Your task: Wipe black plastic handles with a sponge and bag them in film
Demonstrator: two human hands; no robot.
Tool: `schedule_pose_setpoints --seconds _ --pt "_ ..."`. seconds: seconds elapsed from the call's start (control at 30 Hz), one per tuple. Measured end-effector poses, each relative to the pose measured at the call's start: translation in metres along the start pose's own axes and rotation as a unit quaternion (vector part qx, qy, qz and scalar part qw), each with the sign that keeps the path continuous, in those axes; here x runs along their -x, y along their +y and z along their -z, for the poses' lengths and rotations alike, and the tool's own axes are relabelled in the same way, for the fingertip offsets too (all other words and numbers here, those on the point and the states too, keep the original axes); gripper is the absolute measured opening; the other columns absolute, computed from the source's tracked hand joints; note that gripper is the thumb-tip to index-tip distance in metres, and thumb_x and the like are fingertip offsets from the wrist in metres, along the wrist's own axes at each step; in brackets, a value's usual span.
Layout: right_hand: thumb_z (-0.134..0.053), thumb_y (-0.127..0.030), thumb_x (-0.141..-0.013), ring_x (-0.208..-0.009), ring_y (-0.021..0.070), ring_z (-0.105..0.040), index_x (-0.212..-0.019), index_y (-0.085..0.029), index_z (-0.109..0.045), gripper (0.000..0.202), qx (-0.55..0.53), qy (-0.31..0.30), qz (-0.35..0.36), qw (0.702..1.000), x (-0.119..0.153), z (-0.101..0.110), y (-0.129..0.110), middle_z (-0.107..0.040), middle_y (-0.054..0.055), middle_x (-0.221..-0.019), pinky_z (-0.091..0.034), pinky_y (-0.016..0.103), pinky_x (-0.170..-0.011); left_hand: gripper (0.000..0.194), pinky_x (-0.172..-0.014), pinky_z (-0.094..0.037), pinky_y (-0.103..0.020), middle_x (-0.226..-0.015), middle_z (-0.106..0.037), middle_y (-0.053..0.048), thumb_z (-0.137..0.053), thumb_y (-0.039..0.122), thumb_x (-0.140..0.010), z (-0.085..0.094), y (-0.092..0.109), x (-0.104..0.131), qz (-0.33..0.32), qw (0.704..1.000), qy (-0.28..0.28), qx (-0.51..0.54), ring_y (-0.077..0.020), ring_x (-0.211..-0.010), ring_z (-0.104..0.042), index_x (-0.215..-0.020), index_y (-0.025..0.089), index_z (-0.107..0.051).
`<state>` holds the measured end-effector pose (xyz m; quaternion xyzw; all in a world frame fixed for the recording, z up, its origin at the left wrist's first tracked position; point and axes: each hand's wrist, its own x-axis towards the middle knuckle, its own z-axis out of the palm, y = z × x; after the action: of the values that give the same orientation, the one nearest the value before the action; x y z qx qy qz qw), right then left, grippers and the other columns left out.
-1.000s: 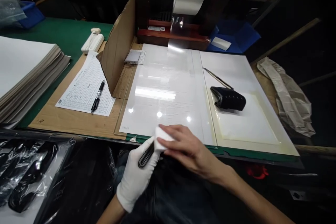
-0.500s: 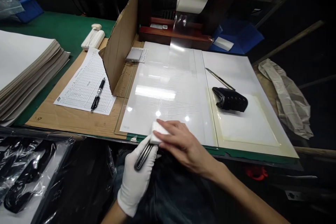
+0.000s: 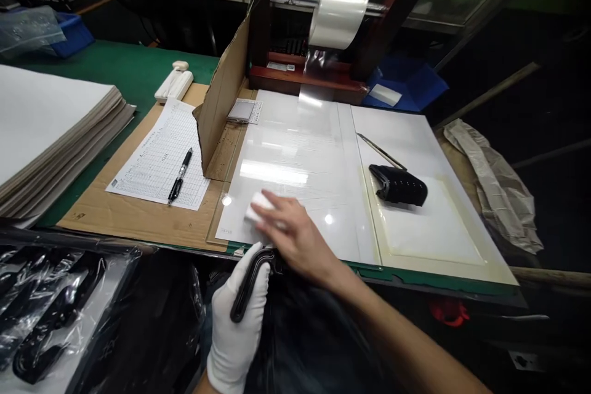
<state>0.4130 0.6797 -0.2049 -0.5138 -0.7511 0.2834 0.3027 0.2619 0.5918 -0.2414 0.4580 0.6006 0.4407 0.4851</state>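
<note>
My left hand (image 3: 237, 314), in a white glove, is wrapped round a glossy black curved part (image 3: 252, 280) with a rounded slot shape, held below the table's front edge. Bare and ungloved, my right hand (image 3: 293, 234) pinches a small white block (image 3: 257, 206), which could be a sponge or folded cloth. The block is over the near left part of the clear sheet (image 3: 295, 148) on white paper, a little above and beyond the black part. Fingers hide part of both held things. Another black glossy piece (image 3: 399, 186) lies on the white board at the right.
A roll of clear film (image 3: 339, 15) hangs on a bar at the back. A cardboard divider (image 3: 226, 92) stands left of the sheet. Beyond it are a pen (image 3: 180, 175), a printed form (image 3: 157, 160) and a paper stack (image 3: 55, 123). A thin knife-like tool (image 3: 381, 151) lies at right.
My right hand has lifted the white block off the black part and moved it up and left. The black part now shows more fully in my left hand. The view has shifted slightly.
</note>
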Motion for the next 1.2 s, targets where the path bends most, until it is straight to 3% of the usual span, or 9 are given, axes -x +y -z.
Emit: schedule_pose_setpoints --seconds 0.13,0.23,0.43,0.5,0.6,0.7,0.83,1.0,1.2 --pt "-0.064 -0.043 -0.096 -0.151 0.0287 -0.029 -0.142 -0.026 -0.057 0.050 -0.020 0.049 -0.046 0.997 -0.067 0.018 0.007 -0.037 0.010 -0.162 -0.028 0.058 -0.123 0.032 -0.108 -0.049 -0.025 -0.124 -0.075 0.002 -0.069 0.038 -0.092 0.006 0.030 0.004 0.016 0.998 0.052 0.026 -0.0203 -0.121 -0.066 -0.123 0.030 -0.070" --pt "-0.063 -0.043 -0.097 -0.153 0.0275 -0.026 -0.141 -0.025 -0.058 0.048 -0.049 0.124 -0.066 0.989 -0.061 0.029 0.002 -0.038 0.009 -0.162 -0.024 0.056 -0.125 0.034 -0.104 -0.053 -0.026 -0.121 -0.076 -0.001 -0.072 0.042 -0.089 0.011 0.040 0.004 0.012 0.997 0.070 0.027 -0.0231 -0.118 -0.068 -0.120 0.028 -0.072" --pt "-0.058 -0.019 -0.096 -0.124 0.0233 -0.058 -0.124 -0.030 -0.070 0.032 -0.022 0.231 0.011 0.973 0.120 0.006 0.027 -0.068 0.005 -0.130 -0.049 0.046 -0.106 0.035 -0.099 -0.057 -0.029 -0.116 -0.077 -0.004 -0.071 0.047 -0.087 0.001 0.039 0.006 -0.036 0.998 0.052 0.020 -0.0242 -0.109 -0.072 -0.115 0.025 -0.072" --pt "-0.062 -0.029 -0.093 -0.114 0.0246 -0.062 -0.108 -0.030 -0.077 0.021 -0.041 0.276 -0.100 0.955 0.191 -0.005 0.056 -0.074 0.005 -0.112 -0.051 0.044 -0.102 0.034 -0.097 -0.059 -0.031 -0.116 -0.076 -0.004 -0.072 0.042 -0.088 -0.011 0.043 0.009 -0.013 0.997 0.010 0.072 -0.0233 -0.105 -0.073 -0.118 0.026 -0.070" --pt "-0.062 -0.049 -0.090 -0.099 0.0266 -0.066 -0.105 -0.021 -0.073 0.034 -0.047 0.442 -0.314 0.839 0.266 -0.015 0.113 -0.072 0.010 -0.103 -0.055 0.043 -0.090 0.036 -0.085 -0.063 -0.034 -0.111 -0.075 -0.003 -0.073 0.044 -0.086 -0.034 0.053 0.014 0.062 0.979 -0.056 0.186 -0.0234 -0.098 -0.073 -0.117 0.027 -0.067" --pt "-0.064 -0.056 -0.088 -0.086 0.0248 -0.067 -0.119 -0.014 -0.063 0.052 -0.055 0.545 -0.390 0.741 0.291 -0.010 0.167 -0.070 0.011 -0.097 -0.057 0.040 -0.075 0.037 -0.069 -0.059 -0.026 -0.081 -0.071 -0.001 -0.067 0.056 -0.087 -0.063 0.073 0.023 0.100 0.960 -0.140 0.221 -0.0167 -0.073 -0.068 -0.103 0.022 -0.067" --pt "-0.064 -0.045 -0.094 -0.103 0.0227 -0.067 -0.122 -0.015 -0.061 0.041 -0.082 0.628 -0.392 0.668 0.285 0.017 0.212 -0.067 0.009 -0.116 -0.055 0.046 -0.093 0.042 -0.061 -0.051 -0.023 -0.065 -0.063 0.000 -0.063 0.060 -0.088 -0.122 0.117 0.041 0.069 0.962 -0.244 0.102 -0.0143 -0.061 -0.058 -0.098 0.019 -0.066" --pt "-0.062 -0.044 -0.097 -0.115 0.0252 -0.062 -0.119 -0.016 -0.063 0.036 -0.138 0.701 -0.342 0.611 0.285 0.030 0.226 -0.065 0.010 -0.124 -0.051 0.051 -0.102 0.047 -0.066 -0.052 -0.028 -0.066 -0.066 -0.001 -0.063 0.061 -0.087 -0.211 0.165 0.076 0.013 0.945 -0.327 0.002 -0.0183 -0.064 -0.062 -0.108 0.018 -0.067" --pt "-0.063 -0.043 -0.097 -0.107 0.0225 -0.065 -0.121 -0.016 -0.063 0.037 -0.259 0.749 -0.288 0.538 0.280 0.039 0.245 -0.066 0.009 -0.120 -0.055 0.046 -0.095 0.043 -0.054 -0.051 -0.029 -0.067 -0.066 0.000 -0.065 0.057 -0.087 -0.318 0.190 0.115 -0.075 0.892 -0.442 -0.056 -0.0184 -0.056 -0.061 -0.105 0.017 -0.062"
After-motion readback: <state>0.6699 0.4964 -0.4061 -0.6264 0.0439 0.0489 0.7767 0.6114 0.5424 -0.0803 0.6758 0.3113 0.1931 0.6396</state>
